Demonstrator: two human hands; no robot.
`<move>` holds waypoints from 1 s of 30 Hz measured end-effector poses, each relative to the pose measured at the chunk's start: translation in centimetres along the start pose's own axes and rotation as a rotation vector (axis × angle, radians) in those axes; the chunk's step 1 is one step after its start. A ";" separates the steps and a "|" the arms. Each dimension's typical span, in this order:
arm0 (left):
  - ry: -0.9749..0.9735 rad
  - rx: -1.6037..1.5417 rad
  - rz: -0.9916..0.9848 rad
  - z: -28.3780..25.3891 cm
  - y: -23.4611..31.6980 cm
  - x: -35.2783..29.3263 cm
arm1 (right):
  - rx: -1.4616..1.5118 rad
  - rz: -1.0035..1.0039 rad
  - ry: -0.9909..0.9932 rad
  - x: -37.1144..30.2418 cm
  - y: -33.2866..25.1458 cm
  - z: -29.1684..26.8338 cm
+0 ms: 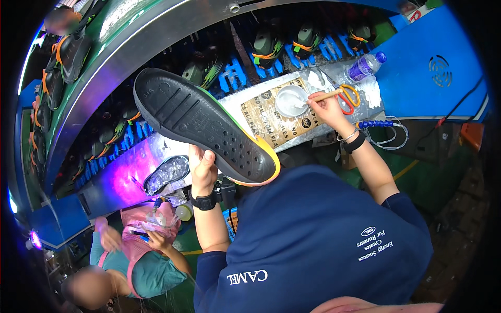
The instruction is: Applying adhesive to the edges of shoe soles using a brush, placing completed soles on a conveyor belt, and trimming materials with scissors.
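Observation:
My left hand point(202, 169) grips the edge of a large black shoe sole point(209, 117), thumb on its near side. The sole is raised above the bench and tilted, its slotted and dimpled face showing; an orange and green rim runs along one edge. Over to the right, my right hand point(326, 109) is closed round the wooden handle of a brush point(329, 95). The brush end dips into a round white bowl point(279, 108) of whitish liquid, so its bristles are hard to see. Under the bowl lies printed brown paper point(257, 116).
Scissors point(355, 97) and a purple-labelled bottle point(368, 67) are right of the bowl. Another sole point(166, 175) lies on the bench at left. Behind, shoes point(308, 41) stand on blue racks under a curved metal edge. A co-worker point(141, 261) sits at lower left.

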State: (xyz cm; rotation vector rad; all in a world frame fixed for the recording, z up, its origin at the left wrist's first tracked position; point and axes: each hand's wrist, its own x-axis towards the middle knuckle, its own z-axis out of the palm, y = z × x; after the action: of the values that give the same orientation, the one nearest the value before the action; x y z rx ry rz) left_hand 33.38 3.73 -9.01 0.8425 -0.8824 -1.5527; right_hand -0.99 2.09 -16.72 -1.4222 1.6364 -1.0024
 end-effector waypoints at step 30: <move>-0.298 0.587 0.380 4.4 6.4 1.9 | 0.309 -0.252 -0.381 -3.5 -17.1 -2.6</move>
State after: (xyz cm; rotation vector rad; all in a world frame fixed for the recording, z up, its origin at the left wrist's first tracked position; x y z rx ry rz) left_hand 32.18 1.51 -1.39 0.7910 -1.6626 -1.1041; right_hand 4.27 4.37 -0.01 -1.5153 1.0010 -0.9979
